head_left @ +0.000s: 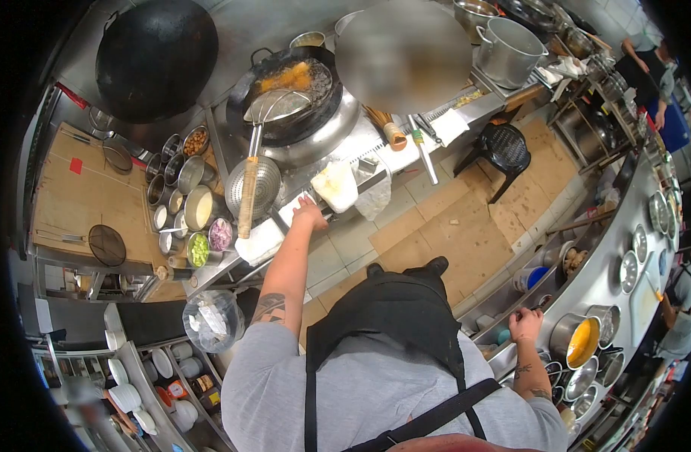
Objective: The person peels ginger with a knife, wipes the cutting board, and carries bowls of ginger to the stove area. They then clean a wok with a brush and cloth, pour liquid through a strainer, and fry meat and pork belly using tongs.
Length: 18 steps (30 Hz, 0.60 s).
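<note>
My left hand (309, 215) rests on the front edge of the stove counter, over a white cloth (262, 239), with its fingers laid out flat. Beside it is another folded cloth (335, 187). A black wok (244, 98) holds dark bubbling oil with golden food (289, 77) in it. Across the wok lies a wire strainer (281, 105), its wrapped handle (247, 197) reaching over a perforated ladle (256, 177). On the right-hand counter's edge, my right hand (524, 325) has curled fingers; a small dark thing shows at them, too small to name.
Metal pots of ingredients (198, 207) stand left of the stove. A black stool (502, 151) is on the cardboard-covered floor. On the right counter sits a pot of orange liquid (573, 339). A bin (213, 320) stands below left. Other people (650, 71) are at the far right.
</note>
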{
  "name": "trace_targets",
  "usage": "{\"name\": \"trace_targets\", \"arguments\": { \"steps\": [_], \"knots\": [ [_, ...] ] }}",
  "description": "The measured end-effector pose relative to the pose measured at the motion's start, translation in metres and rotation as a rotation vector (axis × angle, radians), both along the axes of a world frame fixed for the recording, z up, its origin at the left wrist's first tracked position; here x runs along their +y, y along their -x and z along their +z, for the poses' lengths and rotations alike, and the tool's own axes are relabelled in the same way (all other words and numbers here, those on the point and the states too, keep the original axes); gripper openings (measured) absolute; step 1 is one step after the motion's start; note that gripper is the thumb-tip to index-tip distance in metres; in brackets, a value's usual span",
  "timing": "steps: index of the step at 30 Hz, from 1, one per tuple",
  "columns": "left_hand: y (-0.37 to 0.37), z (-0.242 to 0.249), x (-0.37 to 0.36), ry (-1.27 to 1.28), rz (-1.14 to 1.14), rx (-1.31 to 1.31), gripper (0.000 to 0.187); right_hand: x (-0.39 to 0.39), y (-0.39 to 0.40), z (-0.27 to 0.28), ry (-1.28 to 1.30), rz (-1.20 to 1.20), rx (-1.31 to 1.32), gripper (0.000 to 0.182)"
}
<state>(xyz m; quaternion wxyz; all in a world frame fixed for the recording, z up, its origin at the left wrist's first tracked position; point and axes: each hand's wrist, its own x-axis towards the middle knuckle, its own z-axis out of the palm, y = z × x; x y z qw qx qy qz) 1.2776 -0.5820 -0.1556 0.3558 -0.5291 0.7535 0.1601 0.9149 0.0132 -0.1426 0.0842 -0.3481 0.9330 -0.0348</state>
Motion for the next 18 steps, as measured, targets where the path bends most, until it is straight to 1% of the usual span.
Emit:
{"name": "trace_targets", "arguments": {
  "steps": [15,18],
  "knots": [
    [0.003,0.012,0.004,-0.022,0.017,-0.005,0.109,-0.001,-0.001,0.003,0.019,0.008,-0.005,0.024],
    [0.000,-0.003,-0.001,-0.004,-0.018,-0.009,0.109,-0.002,-0.002,0.004,0.012,0.001,-0.007,0.023]
  ]
}}
